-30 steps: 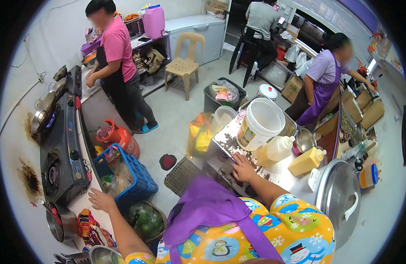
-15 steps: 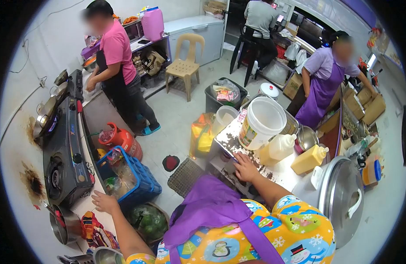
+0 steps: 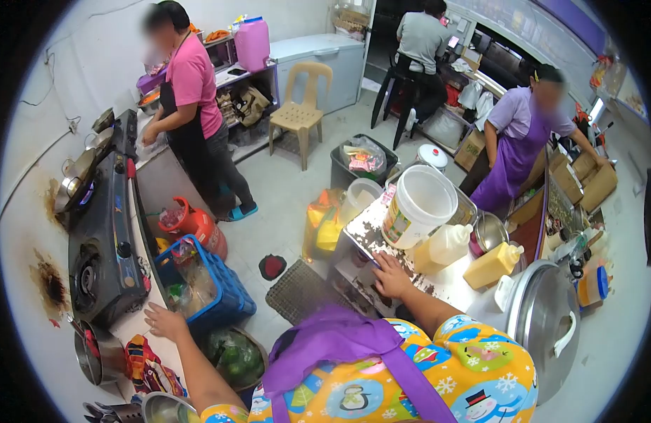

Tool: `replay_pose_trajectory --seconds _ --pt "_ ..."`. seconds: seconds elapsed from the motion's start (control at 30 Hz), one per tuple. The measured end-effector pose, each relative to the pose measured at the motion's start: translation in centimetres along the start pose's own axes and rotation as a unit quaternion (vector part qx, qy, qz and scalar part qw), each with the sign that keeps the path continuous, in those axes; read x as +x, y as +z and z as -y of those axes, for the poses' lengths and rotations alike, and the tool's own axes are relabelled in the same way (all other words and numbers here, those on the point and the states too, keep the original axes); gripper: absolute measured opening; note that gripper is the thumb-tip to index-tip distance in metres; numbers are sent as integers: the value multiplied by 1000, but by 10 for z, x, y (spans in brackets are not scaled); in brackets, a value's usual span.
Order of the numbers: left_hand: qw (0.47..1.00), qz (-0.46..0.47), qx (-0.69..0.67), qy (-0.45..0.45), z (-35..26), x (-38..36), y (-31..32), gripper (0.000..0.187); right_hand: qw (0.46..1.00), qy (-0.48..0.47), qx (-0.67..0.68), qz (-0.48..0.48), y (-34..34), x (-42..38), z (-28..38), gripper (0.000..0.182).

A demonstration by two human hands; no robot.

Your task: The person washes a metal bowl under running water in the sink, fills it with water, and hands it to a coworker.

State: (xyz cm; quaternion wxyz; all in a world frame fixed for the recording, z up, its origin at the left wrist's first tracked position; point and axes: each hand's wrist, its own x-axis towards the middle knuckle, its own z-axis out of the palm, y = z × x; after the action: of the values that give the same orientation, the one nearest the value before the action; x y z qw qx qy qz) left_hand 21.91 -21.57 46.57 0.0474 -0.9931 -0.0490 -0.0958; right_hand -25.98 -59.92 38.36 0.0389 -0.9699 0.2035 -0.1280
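My left hand (image 3: 166, 323) lies on the white counter edge (image 3: 131, 326) with its fingers spread and nothing in it. Beside it are the black gas stove (image 3: 103, 261), a colourful cloth (image 3: 148, 368) and a steel pot (image 3: 103, 356). My right hand (image 3: 394, 276) rests open on the near left edge of a worn white table (image 3: 364, 224), also holding nothing. Close to that hand stand a large white bucket (image 3: 418, 210) and a squeeze bottle with pale yellow contents (image 3: 441, 250). Another yellow squeeze bottle (image 3: 491, 266) stands farther right.
A blue crate (image 3: 223, 282) and a red gas cylinder (image 3: 202, 229) are on the floor at left. A big lidded pot (image 3: 544, 317) is at my right. One person in pink (image 3: 191, 84) works at the left counter; another in a purple apron (image 3: 512, 155) stands at right.
The view has shifted slightly. My hands stay in nearly the same places on the counter and the table. The person in pink has straightened a little.
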Motion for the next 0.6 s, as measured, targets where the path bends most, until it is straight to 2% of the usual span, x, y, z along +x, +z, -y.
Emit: replay_pose_trajectory --seconds 0.6 --pt "1000 -11 22 13 3 4 7 90 1000 5 10 2 -14 3 8 35"
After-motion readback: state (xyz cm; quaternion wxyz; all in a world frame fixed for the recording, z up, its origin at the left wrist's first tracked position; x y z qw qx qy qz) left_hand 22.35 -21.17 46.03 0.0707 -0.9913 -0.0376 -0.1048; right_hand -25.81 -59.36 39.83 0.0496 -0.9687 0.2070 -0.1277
